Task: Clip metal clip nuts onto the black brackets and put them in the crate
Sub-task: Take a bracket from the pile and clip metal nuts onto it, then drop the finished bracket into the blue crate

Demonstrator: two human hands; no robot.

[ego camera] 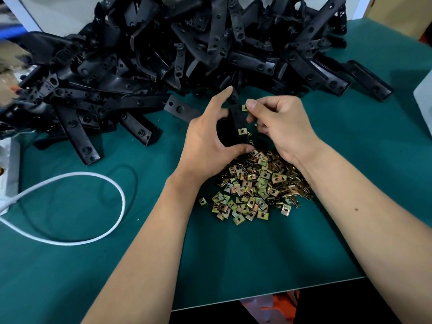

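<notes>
The table [257, 253] has a smooth, dark green top. At its far side sits a big heap of black brackets [187, 47]. They are long, flat plastic strips with small round holes, and they look dull and a bit dusty. Close to the person lies a pile of clip nuts [257, 185]. These are small, square, shiny bits of metal, gold and greenish, each with a hole in the middle.

The left hand [208, 141] holds one black bracket [237, 113] upright above the pile, its fingers and thumb curled round the strip. One clip nut [242, 131] already sits on the strip's lower end. The right hand [278, 127] pinches another clip nut [244, 108] between thumb and finger, right beside the strip's edge.

A white cord [93, 178] makes a loop on the left
</notes>
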